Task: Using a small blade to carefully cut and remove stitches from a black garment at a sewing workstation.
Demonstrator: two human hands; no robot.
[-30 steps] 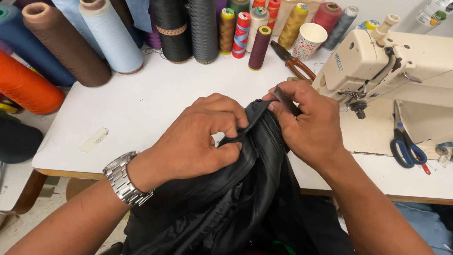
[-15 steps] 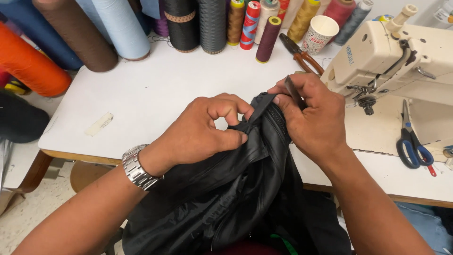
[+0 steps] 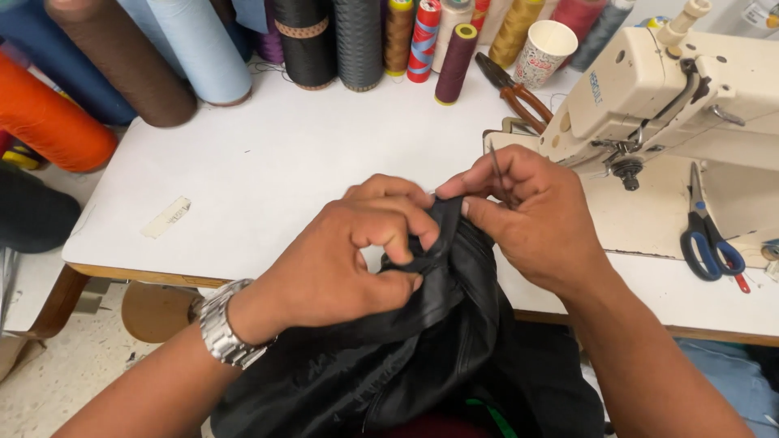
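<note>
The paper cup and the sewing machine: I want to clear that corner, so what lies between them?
In the head view, pliers with orange-brown handles lie on the white table, between the paper cup and the sewing machine.

Can't really tell what the thin dark metal tool (image 3: 496,165) pinched in the right hand (image 3: 537,221) is, tip buried behind fingers. Black shiny fabric garment (image 3: 422,357) cut off at the bottom edge, big thread cones (image 3: 187,45) chopped along the top.

Roughly twelve thread cones (image 3: 335,42), one scissors (image 3: 707,235), one cup (image 3: 544,53).
</note>
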